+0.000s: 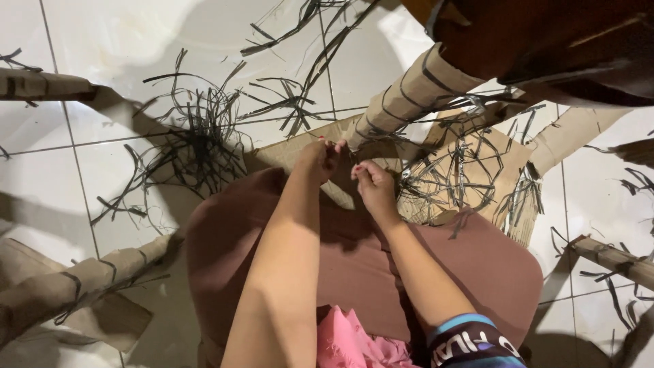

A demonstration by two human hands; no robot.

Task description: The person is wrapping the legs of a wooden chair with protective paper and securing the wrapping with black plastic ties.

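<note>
At the centre of the frame the left hand (319,158) and right hand (373,184) meet at the foot of a paper-wrapped leg (409,95), fingers pinched narrow on thin black strapping. Four wrapped legs show, counting those at upper left, lower left and right. Loose black strips (197,136) litter the white tiled floor (102,41).

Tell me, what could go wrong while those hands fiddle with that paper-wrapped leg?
The left hand and right hand pinch a thin black strip at the end of a paper-wrapped furniture leg; pulled hard, the strip might snap or cut a finger. Loose black strips litter the white tile floor and could trip or slip someone. The brown wrapping paper may tear.
</note>
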